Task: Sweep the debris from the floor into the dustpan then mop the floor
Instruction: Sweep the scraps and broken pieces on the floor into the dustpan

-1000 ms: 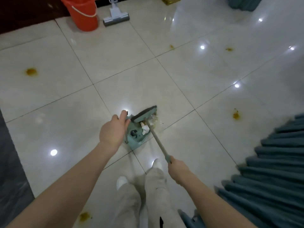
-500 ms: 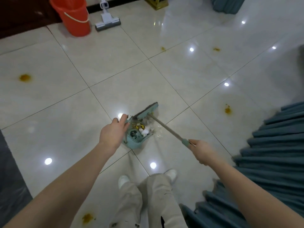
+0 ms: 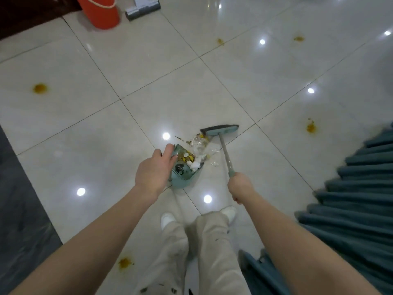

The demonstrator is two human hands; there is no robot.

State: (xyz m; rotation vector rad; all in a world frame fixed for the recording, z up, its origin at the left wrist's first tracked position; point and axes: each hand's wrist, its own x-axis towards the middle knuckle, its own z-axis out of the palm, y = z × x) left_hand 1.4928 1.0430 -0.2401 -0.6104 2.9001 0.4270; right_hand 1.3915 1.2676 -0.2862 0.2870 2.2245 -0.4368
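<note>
Debris (image 3: 196, 151), made up of white scraps, yellow bits and a crumpled clear wrapper, lies partly inside the teal dustpan (image 3: 187, 177). The rest is on the floor (image 3: 170, 92) just beyond the pan's mouth, between the left hand's fingers and the broom head. A few small pieces sit on the tile right of the pan, beside the broom's stick.

The left hand (image 3: 154, 171) lies over the dustpan's left wall. Its fingers (image 3: 169, 151) stretch along the rim and touch it. Whether they curl round the wall is hidden, so I cannot tell how firm the hold is.

The right hand (image 3: 240, 186) is wrapped tight round the end of the broom (image 3: 220, 129) handle. The stick runs up and away from those fingers to the head, which stands on the floor just past the spilled pieces, apart from the pan.

Well beyond the fingers of both hands, at the top edge, an orange bucket (image 3: 97, 11) and a grey mop head (image 3: 142, 8) stand side by side. Yellow-brown stains (image 3: 39, 88) dot the tiles far to the left of the left fingers, beyond the broom, and near the feet. Pleated teal fabric (image 3: 361, 188) lies to the right of the right hand. Below the hands are pale trousers (image 3: 212, 252) and white shoes (image 3: 167, 218).
</note>
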